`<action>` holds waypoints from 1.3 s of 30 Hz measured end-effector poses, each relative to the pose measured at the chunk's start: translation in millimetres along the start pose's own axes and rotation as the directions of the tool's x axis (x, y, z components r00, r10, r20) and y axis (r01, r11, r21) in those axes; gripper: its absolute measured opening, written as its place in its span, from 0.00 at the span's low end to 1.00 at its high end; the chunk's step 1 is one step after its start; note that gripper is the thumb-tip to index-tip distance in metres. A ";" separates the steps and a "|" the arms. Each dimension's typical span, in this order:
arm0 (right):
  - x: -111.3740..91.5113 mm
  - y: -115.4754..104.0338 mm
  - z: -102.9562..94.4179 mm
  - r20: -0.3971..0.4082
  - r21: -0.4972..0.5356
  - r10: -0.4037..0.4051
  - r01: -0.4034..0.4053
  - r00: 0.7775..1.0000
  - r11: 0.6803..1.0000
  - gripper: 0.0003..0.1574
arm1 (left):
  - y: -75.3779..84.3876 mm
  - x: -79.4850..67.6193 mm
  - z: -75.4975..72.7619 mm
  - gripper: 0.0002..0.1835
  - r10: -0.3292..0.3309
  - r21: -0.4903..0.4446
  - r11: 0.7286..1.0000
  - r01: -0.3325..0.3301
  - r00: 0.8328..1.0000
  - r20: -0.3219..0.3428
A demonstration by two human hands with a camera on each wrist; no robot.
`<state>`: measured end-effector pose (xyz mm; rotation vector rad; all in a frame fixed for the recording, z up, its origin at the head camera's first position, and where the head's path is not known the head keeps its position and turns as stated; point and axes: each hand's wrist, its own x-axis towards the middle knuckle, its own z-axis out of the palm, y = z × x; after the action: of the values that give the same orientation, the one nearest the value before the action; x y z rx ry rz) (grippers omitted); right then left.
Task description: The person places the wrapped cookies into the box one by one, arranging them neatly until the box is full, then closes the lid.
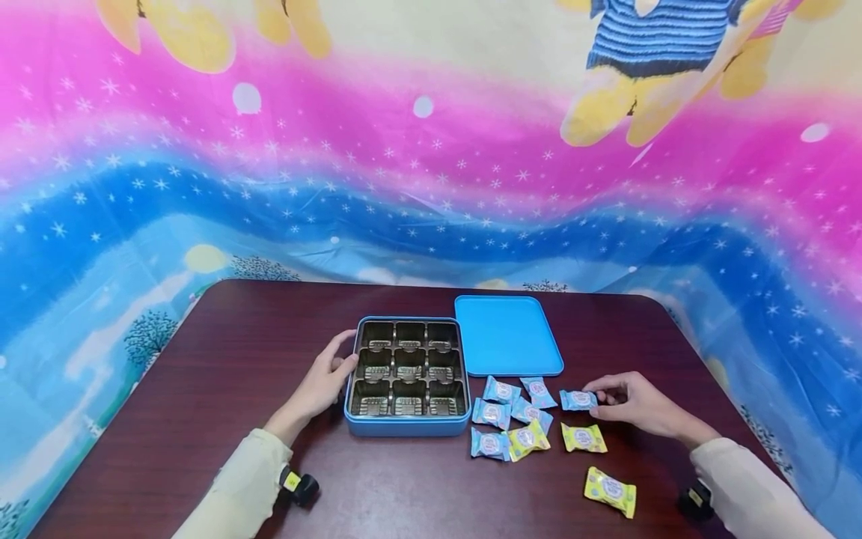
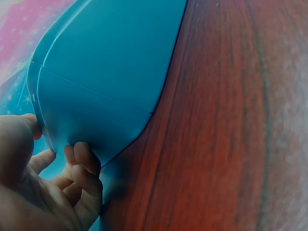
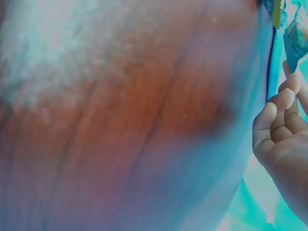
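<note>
A blue square tin box (image 1: 407, 427) holds a brown-gold plastic tray (image 1: 409, 349) divided into several compartments. At the tin's left side, my left hand (image 1: 328, 379) grips the edge, thumb at the rim. Its other fingers (image 2: 86, 159) bend against the outer wall in the left wrist view. My right hand (image 1: 636, 404) pinches a blue-wrapped candy (image 1: 578, 400) between thumb and fingers, right of the other sweets. In the right wrist view this blue candy (image 3: 294, 41) shows above the fingertips, partly cut off by the frame edge.
Several blue candies (image 1: 491, 413) lie right of the tin, with a yellow candy (image 1: 528, 440) among them. Two more yellow candies (image 1: 584, 439) lie nearer the right arm. The blue lid (image 1: 508, 335) lies behind them on the dark wooden table (image 1: 269, 322). A patterned cloth (image 1: 404, 150) hangs behind.
</note>
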<state>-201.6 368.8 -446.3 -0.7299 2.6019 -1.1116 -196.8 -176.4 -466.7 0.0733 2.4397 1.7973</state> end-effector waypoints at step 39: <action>21.9 -42.5 13.4 -0.104 0.031 -0.064 0.067 0.993 0.997 0.14 | 7.8 -4.8 -0.8 0.26 -0.002 0.039 0.999 0.001 1.000 0.007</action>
<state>-200.1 324.0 -424.9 -0.7754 2.6536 -1.2412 -192.4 -175.3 -458.7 0.0808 2.4699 1.7458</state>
